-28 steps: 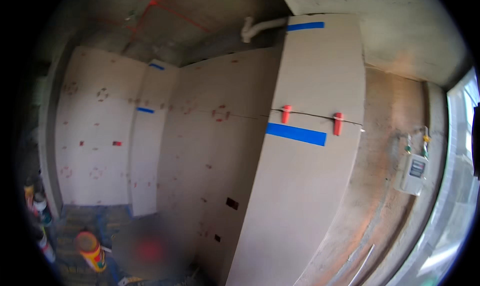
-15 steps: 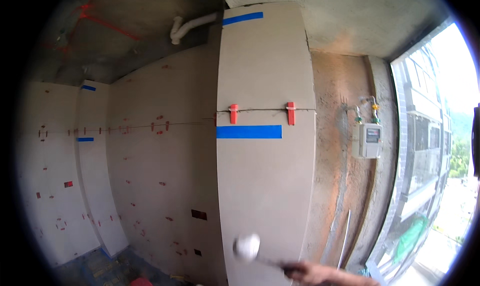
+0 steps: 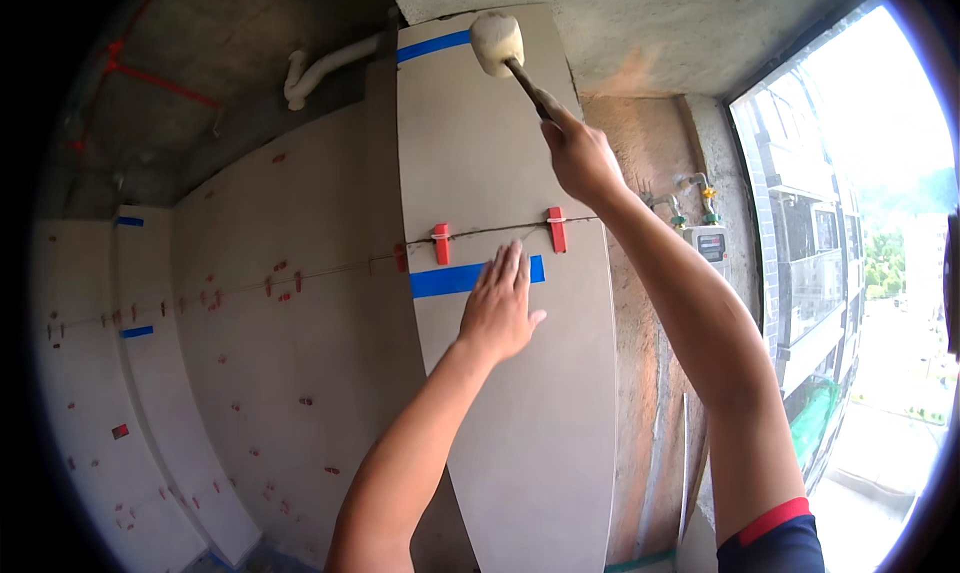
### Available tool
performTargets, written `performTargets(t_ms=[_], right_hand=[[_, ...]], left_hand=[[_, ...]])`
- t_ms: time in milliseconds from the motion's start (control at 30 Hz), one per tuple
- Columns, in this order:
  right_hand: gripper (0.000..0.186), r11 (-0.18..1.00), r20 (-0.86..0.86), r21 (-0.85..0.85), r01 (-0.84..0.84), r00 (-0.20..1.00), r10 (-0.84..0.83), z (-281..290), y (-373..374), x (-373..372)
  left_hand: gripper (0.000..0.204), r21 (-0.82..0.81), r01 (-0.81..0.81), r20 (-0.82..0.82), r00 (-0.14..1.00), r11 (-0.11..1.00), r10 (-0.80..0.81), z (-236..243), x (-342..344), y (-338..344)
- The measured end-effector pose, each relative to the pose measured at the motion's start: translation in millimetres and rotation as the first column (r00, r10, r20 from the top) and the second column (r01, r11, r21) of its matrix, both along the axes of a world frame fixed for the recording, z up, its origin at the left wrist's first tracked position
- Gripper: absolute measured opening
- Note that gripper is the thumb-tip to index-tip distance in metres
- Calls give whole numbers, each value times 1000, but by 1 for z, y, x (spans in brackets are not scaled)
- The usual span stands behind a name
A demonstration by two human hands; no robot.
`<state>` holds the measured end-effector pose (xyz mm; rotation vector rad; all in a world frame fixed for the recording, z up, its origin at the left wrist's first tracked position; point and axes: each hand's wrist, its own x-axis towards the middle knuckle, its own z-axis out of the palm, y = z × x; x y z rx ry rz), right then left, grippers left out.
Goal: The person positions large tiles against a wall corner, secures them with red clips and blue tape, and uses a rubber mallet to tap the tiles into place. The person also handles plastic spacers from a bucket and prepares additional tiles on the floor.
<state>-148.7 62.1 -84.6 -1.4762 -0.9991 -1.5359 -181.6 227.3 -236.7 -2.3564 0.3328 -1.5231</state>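
My right hand [image 3: 584, 158] is wrapped round the dark handle of a white-headed mallet [image 3: 496, 43], raised against the upper part of a tall grey tiled column [image 3: 515, 393]. My left hand [image 3: 497, 308] is open, fingers pointing up, on or just in front of the column at a strip of blue tape [image 3: 445, 281]. Just above it, a horizontal seam carries two red levelling wedges [image 3: 442, 243] with white clips. A second blue strip [image 3: 432, 45] is near the column's top.
Tiled walls [image 3: 270, 393] with small red spacers stretch left. A white pipe [image 3: 320, 76] runs under the dark concrete ceiling. A gas meter [image 3: 710, 243] with valves hangs on rough plaster to the right, beside a bright window opening [image 3: 850, 223].
The view has swung rightward and closer to the column. My right hand has lifted the mallet from low to near the column's top, and my left hand has come into view on the tile.
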Motion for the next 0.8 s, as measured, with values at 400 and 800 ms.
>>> performTargets(t_ms=[400,800], right_hand=[[30,986,-80,119,117,991,-108,92,23,46],[41,977,-239,-55,206,947,-214,95,-1,23]], left_hand=[[111,44,-182,68,981,982,179,14,41,-3],[102,17,-200,129,972,980,197,18,44,-9]])
